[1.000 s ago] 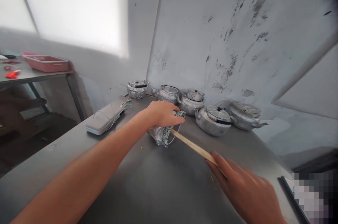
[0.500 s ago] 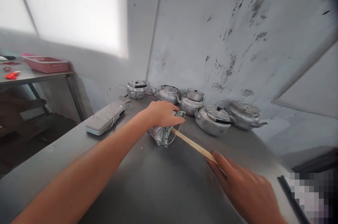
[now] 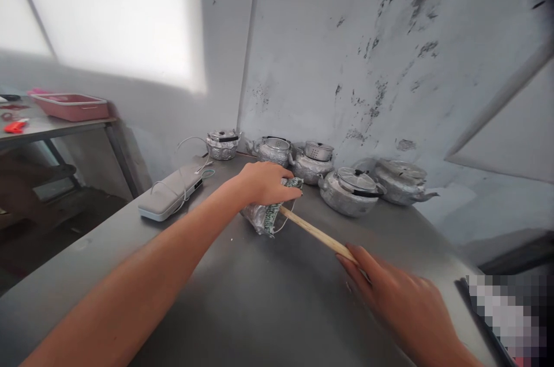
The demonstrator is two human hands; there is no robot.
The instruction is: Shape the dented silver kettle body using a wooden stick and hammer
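Head view. Against the earlier frame, the whole scene is found shifted slightly up and to the left, which is put down to the camera. No change is noted in how either hand is placed.

The left hand (image 3: 262,182) is clenched down over a crinkled, foil-like bundle (image 3: 261,220), which is banded with green patterned cloth and rests on the table (image 3: 259,309) just in front of the kettles. A wooden stick (image 3: 318,234) is seen running out of the bundle towards the right hand (image 3: 402,306), where its near end is gripped under almost straight fingers. The thumb is hidden.

The step in hand is judged to be steadying the bundle while the stick is held at its free end. Any working of the stick would call for firm downward pressure on the bundle, since the table is smooth sheet metal.

The stick is pale, straight and slender. Five dimpled, squat metal kettles (image 3: 350,191) are lined up along the stained wall. A flat grey device (image 3: 168,197) with a white cable is noted at the left edge of the table. A pink tray (image 3: 71,106) is seen on a separate table beyond.
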